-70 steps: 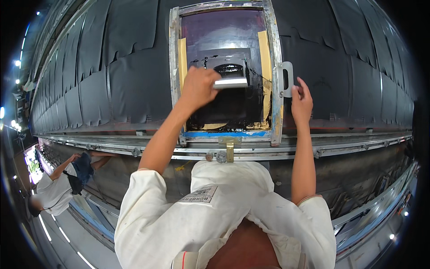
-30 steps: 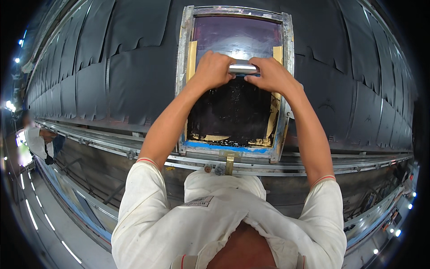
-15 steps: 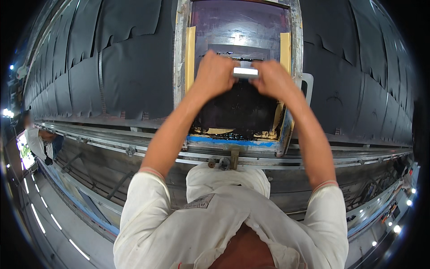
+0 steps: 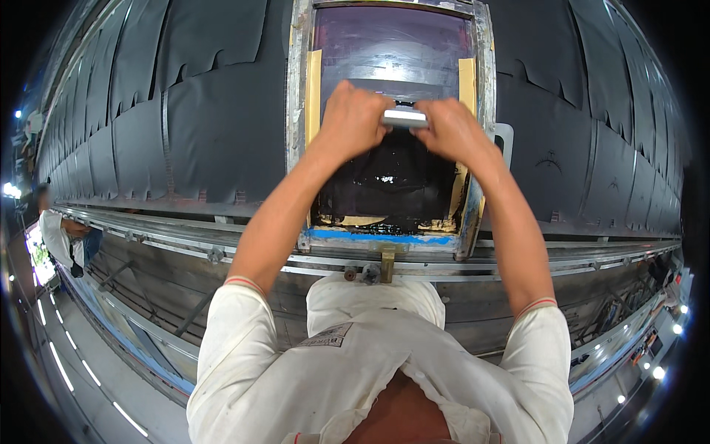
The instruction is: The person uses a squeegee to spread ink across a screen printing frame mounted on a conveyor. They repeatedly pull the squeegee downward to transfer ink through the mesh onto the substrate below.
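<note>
Silver bar (image 4: 404, 118) between left hand (image 4: 353, 120) and right hand (image 4: 450, 127); both clenched around its ends; black-inked screen (image 4: 392, 194) beneath.

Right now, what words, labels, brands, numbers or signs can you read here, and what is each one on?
White shirt: a rectangular printed patch with dark lettering, which I won't copy out.
Dark sheets: small marks near the lower edges, too small to read.
Silver bar between the left hand and right hand: no lettering I can make out.
</note>
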The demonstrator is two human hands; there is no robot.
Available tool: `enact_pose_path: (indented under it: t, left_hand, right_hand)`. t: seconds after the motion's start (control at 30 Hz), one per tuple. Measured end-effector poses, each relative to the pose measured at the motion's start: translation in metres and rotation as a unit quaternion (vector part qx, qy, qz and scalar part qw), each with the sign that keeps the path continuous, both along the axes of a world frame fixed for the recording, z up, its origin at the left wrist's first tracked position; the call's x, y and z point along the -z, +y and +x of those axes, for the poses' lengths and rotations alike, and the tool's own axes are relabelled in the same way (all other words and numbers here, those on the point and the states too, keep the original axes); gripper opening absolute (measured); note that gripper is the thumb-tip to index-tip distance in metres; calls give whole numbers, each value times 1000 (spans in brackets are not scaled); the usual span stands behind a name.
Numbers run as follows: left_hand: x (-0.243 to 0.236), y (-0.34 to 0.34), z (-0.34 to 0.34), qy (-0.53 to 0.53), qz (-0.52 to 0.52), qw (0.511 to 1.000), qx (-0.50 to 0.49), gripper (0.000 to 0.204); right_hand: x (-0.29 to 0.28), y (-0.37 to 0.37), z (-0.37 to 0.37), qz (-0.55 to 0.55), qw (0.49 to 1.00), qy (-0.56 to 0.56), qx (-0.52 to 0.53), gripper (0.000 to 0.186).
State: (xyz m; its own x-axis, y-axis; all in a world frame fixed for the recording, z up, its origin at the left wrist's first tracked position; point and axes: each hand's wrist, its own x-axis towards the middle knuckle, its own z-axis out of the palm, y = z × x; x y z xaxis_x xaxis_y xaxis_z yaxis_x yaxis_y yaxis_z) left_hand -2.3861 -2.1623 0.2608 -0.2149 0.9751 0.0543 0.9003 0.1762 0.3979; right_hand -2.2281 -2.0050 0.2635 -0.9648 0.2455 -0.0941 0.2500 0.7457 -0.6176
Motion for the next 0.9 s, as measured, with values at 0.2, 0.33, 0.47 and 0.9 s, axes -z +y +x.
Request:
enact_pose_path:
  t: [0.2, 0.33, 0.47, 0.9]
  left_hand:
    - [8, 40, -33, -15, -39, 999, -9, 14]
    - [7, 39, -30, -17, -63, 998, -9, 22]
    - [9, 27, -26, -16, -39, 999, -7, 21]
    - [1, -77, 76, 13, 71, 997, -16, 39]
  right_hand:
    - [-2, 37, -38, -39, 996, -83, -1, 24]
    - [4, 34, -36, -25, 997, -77, 11, 27]
    - [2, 22, -29, -26, 998, -54, 8, 27]
    - [-13, -57, 71, -81, 990, 32, 109, 48]
